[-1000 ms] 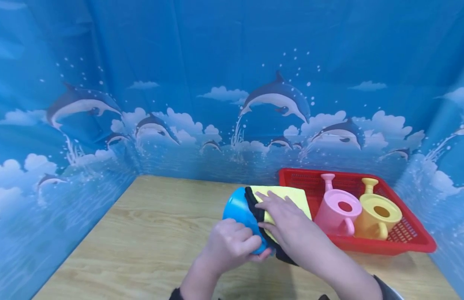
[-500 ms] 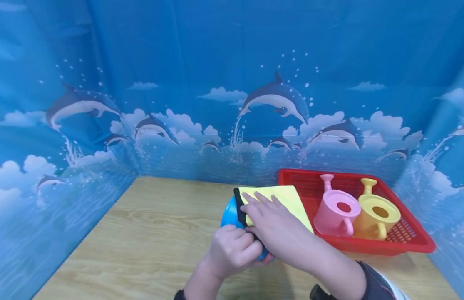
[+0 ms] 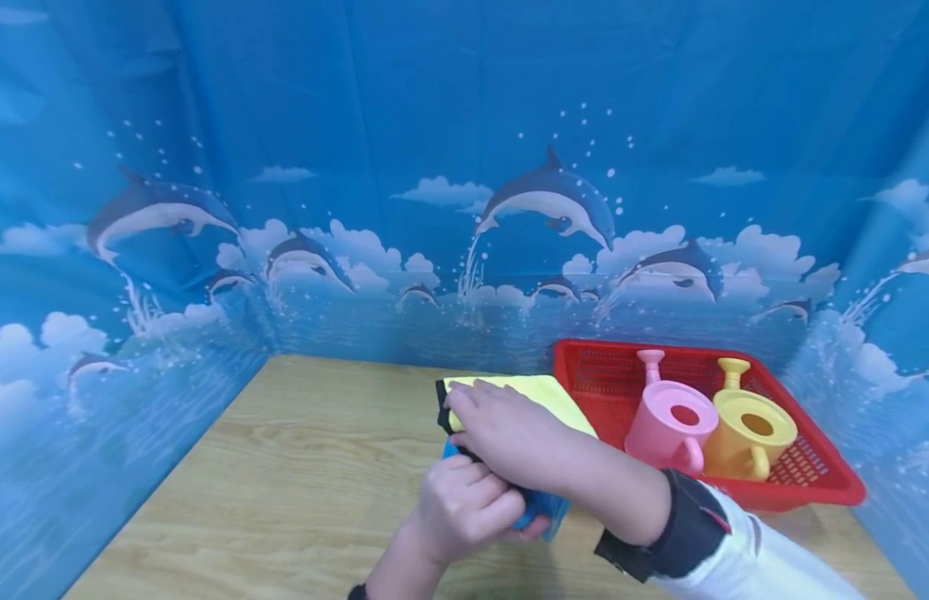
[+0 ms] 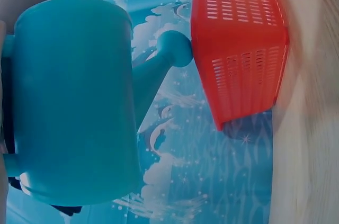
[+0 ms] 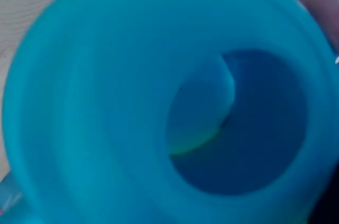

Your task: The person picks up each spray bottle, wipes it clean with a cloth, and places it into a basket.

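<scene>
A blue watering can (image 3: 557, 510) is held up over the table, mostly hidden behind both hands. My left hand (image 3: 471, 504) grips its handle with curled fingers. A yellow cloth with a black edge (image 3: 550, 393) lies draped over the can. On top of that cloth my right hand (image 3: 516, 433) presses, its fingers extended together toward the black edge. The left wrist view shows the smooth side of the can (image 4: 74, 102) and its spout (image 4: 153, 75). Up close in the right wrist view is the end of the can (image 5: 116, 102) with its round opening.
A red perforated basket (image 3: 831, 467) stands at the right on the wooden table (image 3: 322, 467). Inside it are a pink watering can (image 3: 659, 433) and a yellow watering can (image 3: 745, 442). A blue dolphin-print sheet (image 3: 404, 208) surrounds the table at the back and sides.
My right hand and the cloth have shifted left over the can, covering more of its blue body. The left hand keeps its grip in nearly the same place.
</scene>
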### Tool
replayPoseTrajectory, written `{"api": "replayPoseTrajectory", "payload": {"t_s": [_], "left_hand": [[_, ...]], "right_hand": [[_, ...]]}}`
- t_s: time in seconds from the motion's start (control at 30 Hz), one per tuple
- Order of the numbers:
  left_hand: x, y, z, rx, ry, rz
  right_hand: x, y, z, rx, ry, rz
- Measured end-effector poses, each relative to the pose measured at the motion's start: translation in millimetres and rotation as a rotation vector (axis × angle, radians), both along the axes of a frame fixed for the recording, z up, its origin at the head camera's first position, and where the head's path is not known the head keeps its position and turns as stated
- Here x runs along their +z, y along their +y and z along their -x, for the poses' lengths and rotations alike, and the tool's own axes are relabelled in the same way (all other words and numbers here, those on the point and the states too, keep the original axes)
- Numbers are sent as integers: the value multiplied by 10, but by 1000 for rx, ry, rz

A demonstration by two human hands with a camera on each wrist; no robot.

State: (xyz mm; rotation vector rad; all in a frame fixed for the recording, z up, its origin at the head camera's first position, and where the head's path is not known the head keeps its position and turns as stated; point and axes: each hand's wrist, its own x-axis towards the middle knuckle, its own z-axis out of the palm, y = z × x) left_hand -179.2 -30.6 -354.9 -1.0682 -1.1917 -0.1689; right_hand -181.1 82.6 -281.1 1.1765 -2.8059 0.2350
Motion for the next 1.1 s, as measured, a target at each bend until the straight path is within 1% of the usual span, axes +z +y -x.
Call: {"api": "replayPoseTrajectory", "payload": {"t_s": [0.17, 0.27, 0.37, 0.6, 0.7, 0.83, 1.0, 1.1], "left_hand": [[0, -53, 21, 3, 8, -2], [3, -88, 34, 6, 2, -9], [13, -117, 44, 19, -8, -19], [48, -197, 29, 78, -55, -60], [69, -222, 31, 92, -51, -65], [76, -237, 45, 103, -28, -67], [83, -252, 43, 111, -15, -67], [97, -266, 28, 105, -16, -78]], "right_hand": [[26, -29, 7, 13, -27, -17], [31, -13, -15, 32, -8, -21], [37, 24, -45, 31, 0, -15], [66, 201, -145, 6, -59, -19], [85, 301, -202, -8, -80, -15], [89, 404, -247, -9, -81, -17], [89, 383, -211, 6, -85, 23], [95, 287, -150, 7, -117, 38]]}}
